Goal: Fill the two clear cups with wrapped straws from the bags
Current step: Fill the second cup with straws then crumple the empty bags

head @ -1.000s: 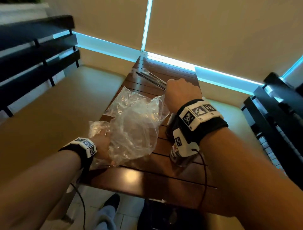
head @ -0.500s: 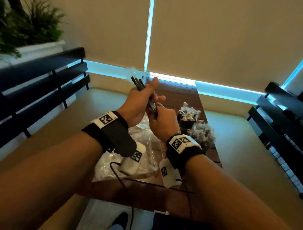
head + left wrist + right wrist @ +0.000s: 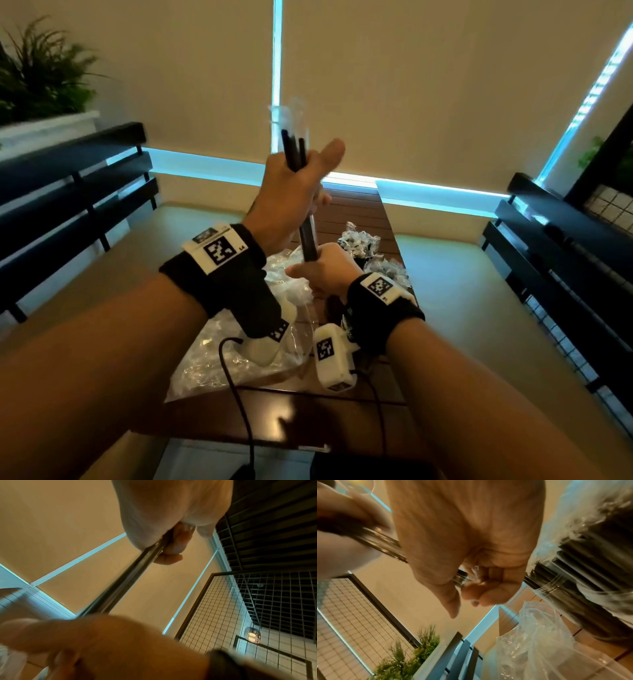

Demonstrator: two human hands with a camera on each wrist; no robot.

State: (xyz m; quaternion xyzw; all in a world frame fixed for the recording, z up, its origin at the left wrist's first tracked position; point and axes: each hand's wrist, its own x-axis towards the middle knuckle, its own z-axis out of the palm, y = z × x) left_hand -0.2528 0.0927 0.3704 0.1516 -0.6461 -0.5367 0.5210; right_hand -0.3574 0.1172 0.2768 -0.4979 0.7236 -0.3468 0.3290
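Observation:
A small bundle of black straws in clear wrappers (image 3: pixel 309 240) stands nearly upright above the table. My left hand (image 3: pixel 298 185) grips its upper part, with the thumb sticking out to the right. My right hand (image 3: pixel 320 269) grips the lower end. In the left wrist view the straws (image 3: pixel 130 577) run from my curled left fingers (image 3: pixel 173 550) down to the right hand (image 3: pixel 102 642). Two clear cups (image 3: pixel 359 244) (image 3: pixel 388 270), both packed with wrapped straws, stand on the table just right of my right hand. One cup (image 3: pixel 583 566) shows close in the right wrist view.
Crumpled clear plastic bags (image 3: pixel 239 349) lie on the dark wooden slatted table (image 3: pixel 356 205) under my wrists. Dark benches (image 3: pixel 68 178) (image 3: pixel 561 240) flank the table. A plant (image 3: pixel 37 82) stands at the far left. Blinds cover the windows behind.
My left hand left the bag on the table and took hold of the straw bundle with the right hand. Both hands have since raised the bundle and turned it more upright.

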